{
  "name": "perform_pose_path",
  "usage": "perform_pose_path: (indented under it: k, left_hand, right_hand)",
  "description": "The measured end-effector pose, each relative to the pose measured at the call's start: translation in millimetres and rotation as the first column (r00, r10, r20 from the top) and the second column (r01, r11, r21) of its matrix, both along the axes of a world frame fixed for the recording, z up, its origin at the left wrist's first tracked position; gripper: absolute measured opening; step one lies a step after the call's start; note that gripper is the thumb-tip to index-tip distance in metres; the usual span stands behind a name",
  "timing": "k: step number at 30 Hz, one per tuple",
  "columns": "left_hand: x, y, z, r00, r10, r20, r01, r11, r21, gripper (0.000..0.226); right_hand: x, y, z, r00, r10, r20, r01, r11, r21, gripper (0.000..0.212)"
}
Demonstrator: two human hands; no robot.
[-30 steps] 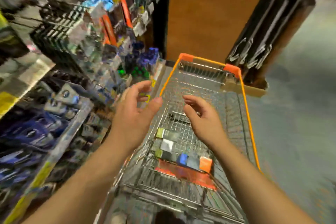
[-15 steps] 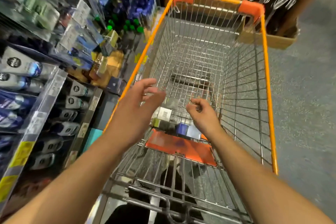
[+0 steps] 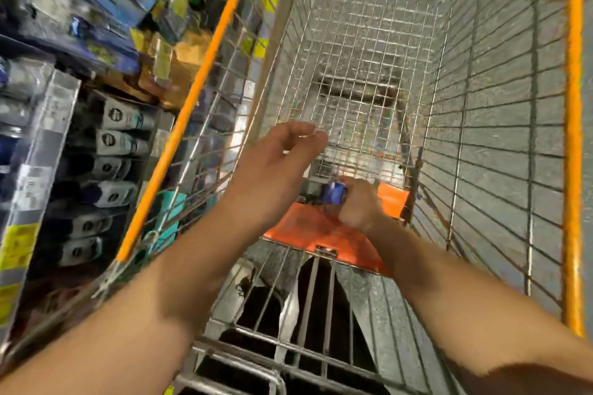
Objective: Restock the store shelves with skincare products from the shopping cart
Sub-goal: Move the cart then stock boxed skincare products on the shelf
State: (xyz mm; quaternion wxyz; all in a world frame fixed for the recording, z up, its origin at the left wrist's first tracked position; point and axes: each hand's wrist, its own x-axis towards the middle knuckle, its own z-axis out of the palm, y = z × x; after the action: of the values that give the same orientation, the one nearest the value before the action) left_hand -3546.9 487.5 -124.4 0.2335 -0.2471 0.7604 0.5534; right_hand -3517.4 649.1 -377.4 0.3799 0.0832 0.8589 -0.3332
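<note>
Nearest, the right hand (image 3: 356,205) reaches down into the shopping cart (image 3: 571,144), fingers curled around a small blue box (image 3: 334,193) on the orange flap (image 3: 308,228), while the left hand (image 3: 272,170) hovers above, loosely open and holding nothing. The grip looks shallow, so the box could slip through the wire mesh or knock neighbouring boxes, which are mostly hidden. Half a second earlier both hands were above the boxes, empty; the shelves (image 3: 51,125) of tubes lie left, beyond.

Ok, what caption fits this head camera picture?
Right hand grips a blue box in the cart; left hand hovers open.
</note>
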Motion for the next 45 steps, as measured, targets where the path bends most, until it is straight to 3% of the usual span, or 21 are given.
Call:
perform_pose_path:
  k: [3,7,12,16,21,24,34,37,41,45]
  left_hand:
    - [2,-6,-10,1.000,0.003,0.019,-0.003,1.000,-0.013,0.042]
    - [5,-14,-14,0.999,-0.016,0.050,0.018,0.999,-0.042,0.057]
    - [6,-19,-20,0.997,-0.031,0.074,0.037,0.997,-0.070,0.045]
    - [4,-20,-23,0.995,-0.053,0.081,0.058,0.997,-0.054,0.029]
    - [1,-23,-22,0.995,-0.064,0.076,0.066,0.997,-0.030,0.023]
    - [0,-26,-18,0.995,-0.047,0.086,0.050,0.999,-0.022,0.019]
    - [4,-37,20,0.998,-0.043,0.038,0.046,0.997,-0.060,0.039]
    - [9,-47,43,0.999,-0.040,0.011,0.040,0.998,-0.057,0.036]
    - [11,-59,63,0.998,-0.051,-0.026,0.050,0.997,-0.057,0.050]
    - [14,-74,84,0.998,0.014,-0.060,-0.012,1.000,0.028,0.051]
  right_hand:
    - [-2,-6,17,0.999,0.040,0.007,-0.040,0.999,0.025,0.066]
    - [-7,-9,13,0.998,0.060,0.036,-0.063,0.996,0.062,0.094]
    - [-13,-11,4,0.992,0.095,0.082,-0.103,0.990,0.099,0.101]
    - [-13,-11,-11,0.991,0.108,0.075,-0.119,0.977,0.177,0.088]
    - [-13,-11,-15,0.987,0.161,0.005,-0.156,0.945,0.289,0.053]
    - [-14,-11,-10,0.993,0.101,-0.059,-0.080,0.954,0.290,0.050]
    - [-21,-28,50,0.909,-0.276,-0.312,0.277,0.960,-0.042,0.047]
    - [-20,-36,90,0.850,-0.321,-0.417,0.288,0.947,-0.142,0.041]
    - [-19,-51,137,0.810,-0.463,-0.361,0.352,0.875,-0.331,0.038]
    - [-27,-66,195,0.769,-0.496,-0.404,0.317,0.844,-0.432,0.041]
